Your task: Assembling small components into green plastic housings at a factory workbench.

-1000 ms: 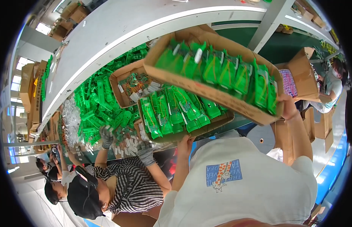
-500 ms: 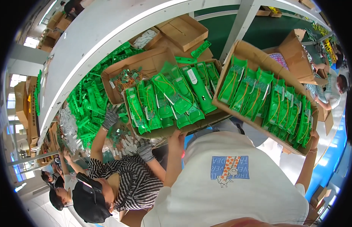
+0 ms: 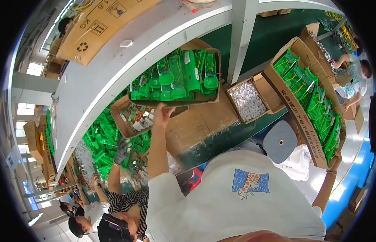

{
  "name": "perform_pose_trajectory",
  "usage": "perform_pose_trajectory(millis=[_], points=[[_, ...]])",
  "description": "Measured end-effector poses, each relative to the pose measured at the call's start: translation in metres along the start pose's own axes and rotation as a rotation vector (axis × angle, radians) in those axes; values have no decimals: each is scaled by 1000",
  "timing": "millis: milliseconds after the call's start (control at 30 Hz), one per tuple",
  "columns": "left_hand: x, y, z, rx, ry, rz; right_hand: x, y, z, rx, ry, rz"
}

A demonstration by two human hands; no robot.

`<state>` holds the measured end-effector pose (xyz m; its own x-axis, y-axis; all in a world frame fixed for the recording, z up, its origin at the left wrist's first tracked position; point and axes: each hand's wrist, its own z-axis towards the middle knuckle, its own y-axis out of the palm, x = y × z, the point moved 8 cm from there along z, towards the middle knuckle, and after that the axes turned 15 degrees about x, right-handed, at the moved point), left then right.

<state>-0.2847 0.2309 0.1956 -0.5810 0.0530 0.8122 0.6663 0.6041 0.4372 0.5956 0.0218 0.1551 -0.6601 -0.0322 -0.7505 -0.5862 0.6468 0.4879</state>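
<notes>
My left hand (image 3: 163,114) is closed on the near edge of a shallow cardboard box (image 3: 198,99) filled with rows of green plastic housings (image 3: 176,76). Wires and small circuit boards show in several of these housings. Out to the right, my right hand (image 3: 336,162) grips the near end of a second, longer cardboard box (image 3: 294,107). That box is tilted and carries more green housings (image 3: 311,97) with orange wires and boards. Part of each hand is hidden by its box.
A small box of white plastic pieces (image 3: 247,101) sits on the green-topped bench (image 3: 220,141). Left lies a heap of green parts (image 3: 101,141) and a co-worker's gloved hand (image 3: 123,150). A white post (image 3: 242,40) and shelf edge (image 3: 155,44) rise beyond. A round-cornered stool (image 3: 280,139) stands nearby.
My left hand has moved the left box away and to the left, uncovering bench surface and the box of white pieces. The right box has shifted right and turned steeper, still in my right hand.
</notes>
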Motion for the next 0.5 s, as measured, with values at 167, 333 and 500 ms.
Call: perform_pose_trajectory(millis=[167, 333, 500], points=[[17, 39, 110, -113, -50, 108, 25, 20, -9, 160, 9, 4], [13, 68, 200, -90, -42, 73, 49, 1, -7, 74, 53, 15], [2, 145, 228, -68, 103, 413, 75, -33, -39, 64, 120, -3]])
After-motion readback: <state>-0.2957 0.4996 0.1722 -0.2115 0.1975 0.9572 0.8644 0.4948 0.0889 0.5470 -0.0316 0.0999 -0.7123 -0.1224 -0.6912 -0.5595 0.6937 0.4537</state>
